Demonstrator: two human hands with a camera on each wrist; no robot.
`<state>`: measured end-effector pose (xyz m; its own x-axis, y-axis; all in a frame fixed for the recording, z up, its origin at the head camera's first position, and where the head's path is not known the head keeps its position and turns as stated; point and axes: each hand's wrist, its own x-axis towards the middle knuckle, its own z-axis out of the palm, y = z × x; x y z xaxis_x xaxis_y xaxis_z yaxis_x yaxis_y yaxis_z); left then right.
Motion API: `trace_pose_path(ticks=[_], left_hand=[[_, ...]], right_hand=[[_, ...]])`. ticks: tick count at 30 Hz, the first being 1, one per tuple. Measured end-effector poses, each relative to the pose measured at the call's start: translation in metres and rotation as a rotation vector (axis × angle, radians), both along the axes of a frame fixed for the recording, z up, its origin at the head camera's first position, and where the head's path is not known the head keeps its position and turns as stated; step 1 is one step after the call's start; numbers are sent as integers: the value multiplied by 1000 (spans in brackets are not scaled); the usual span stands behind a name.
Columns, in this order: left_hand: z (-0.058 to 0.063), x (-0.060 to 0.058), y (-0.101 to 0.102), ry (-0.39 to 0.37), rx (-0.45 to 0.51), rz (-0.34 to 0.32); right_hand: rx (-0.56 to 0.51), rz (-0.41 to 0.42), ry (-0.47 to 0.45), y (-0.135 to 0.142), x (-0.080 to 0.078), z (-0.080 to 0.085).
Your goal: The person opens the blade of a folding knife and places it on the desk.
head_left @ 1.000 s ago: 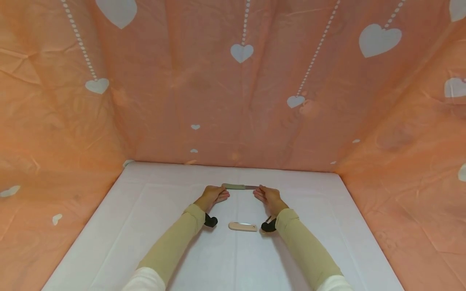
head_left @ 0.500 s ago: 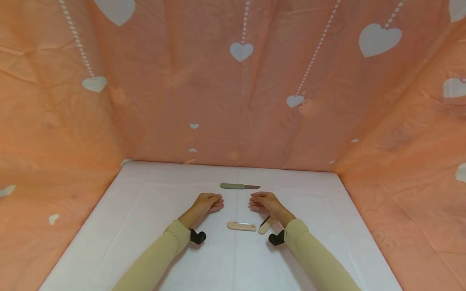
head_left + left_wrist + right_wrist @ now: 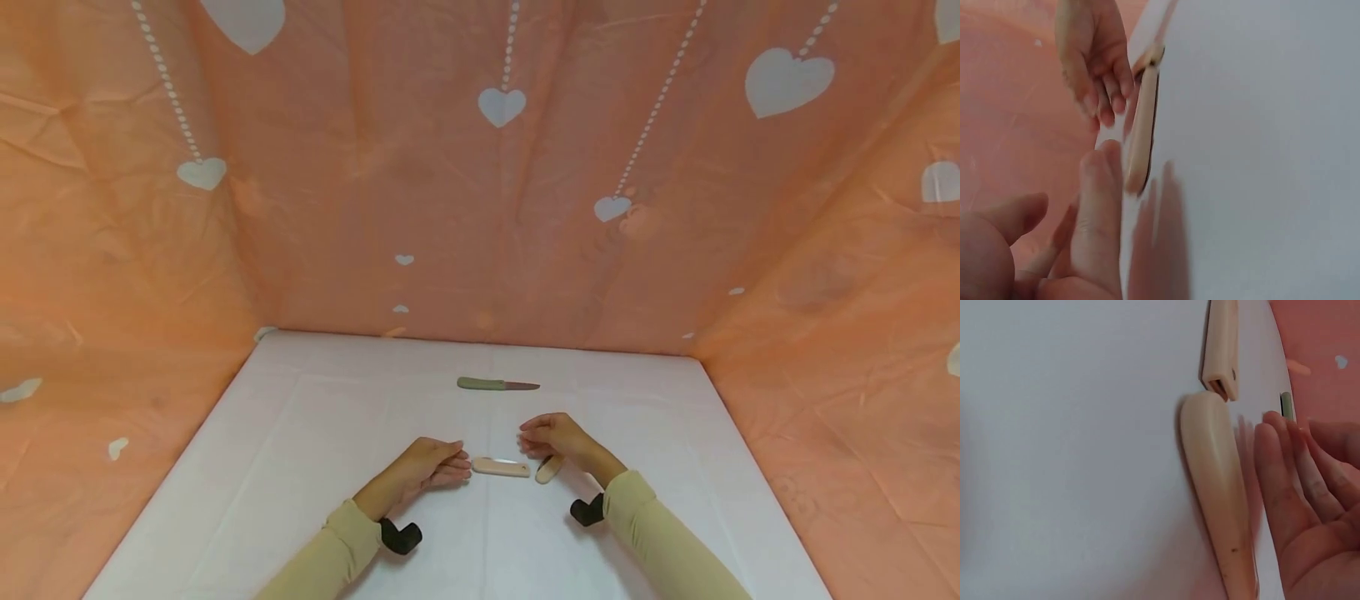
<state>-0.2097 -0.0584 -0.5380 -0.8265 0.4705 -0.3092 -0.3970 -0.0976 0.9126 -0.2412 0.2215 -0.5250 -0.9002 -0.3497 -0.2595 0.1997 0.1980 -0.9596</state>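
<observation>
A green-handled folding knife lies unfolded at the back of the white table, blade pointing right. Nearer, a beige folding knife lies with its blade folded along the handle. My left hand is just beside its left end, fingers extended and holding nothing; whether they touch it, I cannot tell. Close to its right end is a second beige folding knife, slanted and partly hidden by my right hand in the head view. In the right wrist view, that hand's fingers are loosely extended beside this knife, with nothing in them.
The white table is enclosed by orange cloth walls with white hearts. Black wrist-camera mounts stick out inward from both wrists, low over the table.
Both hands have let go of the green-handled knife, which stays at the back. They have drawn back toward the beige knives, the left hand ending beside the middle one.
</observation>
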Motion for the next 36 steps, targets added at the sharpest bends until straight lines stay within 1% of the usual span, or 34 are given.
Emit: trace_pose_path(ticks=[2,5,9,13,17,23,25,29,32,36], left_hand=[[-1,6,3,-22,26,-19],[-5,13,10,-67,66,-24],[-9,20,18,-95,85,-4],[-10,23,23,-116,114,5],[-10,24,27,-128,153,24],[-10,20,32,-124,150,78],[-11,19,34,-121,143,85],[-11,17,38,-115,125,84],[-12,16,41,-96,105,77],[-10,15,44,-38,66,60]], right_hand=[[4,20,12,0,2,0],[12,28,48,-3,3,1],[37,22,85,-9,4,2],[57,52,75,-16,5,0],[75,64,61,-22,5,1],[99,68,17,-28,6,0],[97,69,-2,-30,7,-2],[102,59,-14,-33,10,-3],[100,49,-23,-35,12,-1],[74,54,-51,-37,14,0]])
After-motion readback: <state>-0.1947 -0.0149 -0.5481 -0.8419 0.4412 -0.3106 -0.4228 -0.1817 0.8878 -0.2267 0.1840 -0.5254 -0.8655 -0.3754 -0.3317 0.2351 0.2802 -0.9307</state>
